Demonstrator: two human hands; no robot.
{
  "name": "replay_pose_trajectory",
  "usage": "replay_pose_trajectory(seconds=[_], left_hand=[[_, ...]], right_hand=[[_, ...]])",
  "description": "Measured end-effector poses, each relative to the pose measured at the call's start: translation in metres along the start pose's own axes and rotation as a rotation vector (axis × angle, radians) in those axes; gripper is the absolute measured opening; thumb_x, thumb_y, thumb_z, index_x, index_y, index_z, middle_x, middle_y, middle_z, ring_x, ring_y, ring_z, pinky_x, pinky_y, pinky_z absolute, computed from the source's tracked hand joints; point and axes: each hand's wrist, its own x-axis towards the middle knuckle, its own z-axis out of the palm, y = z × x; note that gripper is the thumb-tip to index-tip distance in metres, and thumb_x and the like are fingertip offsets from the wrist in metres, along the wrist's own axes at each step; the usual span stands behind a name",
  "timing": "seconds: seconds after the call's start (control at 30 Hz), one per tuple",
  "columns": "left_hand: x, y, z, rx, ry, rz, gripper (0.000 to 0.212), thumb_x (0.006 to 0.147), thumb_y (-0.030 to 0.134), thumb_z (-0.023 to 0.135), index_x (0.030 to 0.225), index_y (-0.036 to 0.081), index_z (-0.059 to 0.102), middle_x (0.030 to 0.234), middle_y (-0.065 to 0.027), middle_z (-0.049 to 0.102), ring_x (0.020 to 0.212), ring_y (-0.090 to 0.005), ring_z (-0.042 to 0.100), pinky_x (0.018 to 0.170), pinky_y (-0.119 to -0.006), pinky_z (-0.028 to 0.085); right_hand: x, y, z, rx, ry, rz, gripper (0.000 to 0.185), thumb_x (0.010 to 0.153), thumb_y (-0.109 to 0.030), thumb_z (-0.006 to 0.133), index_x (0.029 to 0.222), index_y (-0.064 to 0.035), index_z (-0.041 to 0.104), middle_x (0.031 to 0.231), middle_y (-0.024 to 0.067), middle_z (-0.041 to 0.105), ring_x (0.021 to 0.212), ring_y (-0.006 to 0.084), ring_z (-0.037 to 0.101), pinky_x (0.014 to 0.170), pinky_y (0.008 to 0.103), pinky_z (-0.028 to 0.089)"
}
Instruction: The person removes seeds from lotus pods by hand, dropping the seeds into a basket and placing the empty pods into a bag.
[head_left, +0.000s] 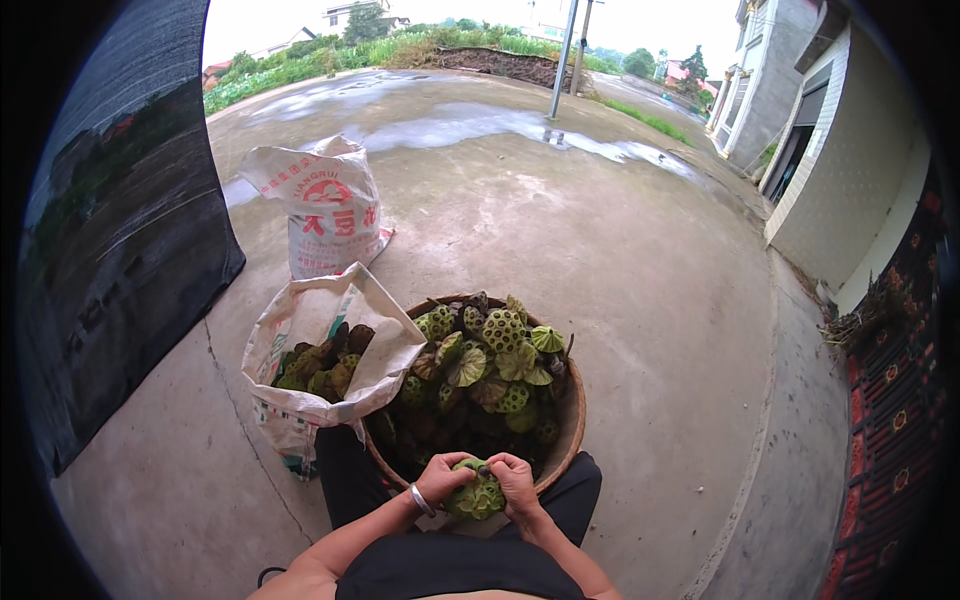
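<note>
A green lotus seed pod (478, 501) is held between both hands over the near rim of a round woven basket (576, 420). My left hand (442, 477), with a silver bangle at the wrist, grips the pod's left side. On its right side, the fingers of my right hand (513, 480) pinch at the top edge, where dark seeds show between the hands. Many green and brown lotus pods (503, 331) fill the basket. An open woven sack (262, 330) beside the basket on the left holds more pods (322, 371), some green, some dark brown.
A second white woven sack (334, 217) with red print stands behind the open one. A dark sheet (142, 262) hangs at the left. Concrete ground (645, 300) surrounds the basket, with wet patches farther off. Dry twigs (870, 315) lie near an ornate red and black gate (892, 442) at right.
</note>
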Motion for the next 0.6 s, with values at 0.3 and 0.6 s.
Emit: replay_pose_trajectory(seconds=[0.3, 0.6], left_hand=[[0.003, -0.021, -0.007, 0.140, 0.238, -0.026, 0.024, 0.072, 0.011, 0.063, 0.093, 0.000, 0.063, 0.081, -0.0029, 0.062, 0.071, -0.0083, 0.057, 0.065, -0.023, 0.047], [0.008, 0.009, -0.008, 0.336, 0.116, 0.154, 0.023, 0.070, 0.012, 0.061, 0.089, -0.001, 0.062, 0.077, 0.0003, 0.060, 0.072, -0.0053, 0.052, 0.065, -0.022, 0.045]], right_hand=[[-0.007, 0.002, 0.008, -0.811, -0.006, -0.524, 0.021, 0.077, -0.015, 0.065, 0.090, -0.0006, 0.058, 0.085, 0.0075, 0.054, 0.070, 0.0137, 0.055, 0.066, 0.0252, 0.045], [0.013, -0.007, -0.001, -0.559, -0.093, -0.292, 0.017, 0.087, -0.015, 0.053, 0.080, -0.0005, 0.058, 0.076, -0.0014, 0.055, 0.071, 0.0053, 0.049, 0.065, 0.0209, 0.041]])
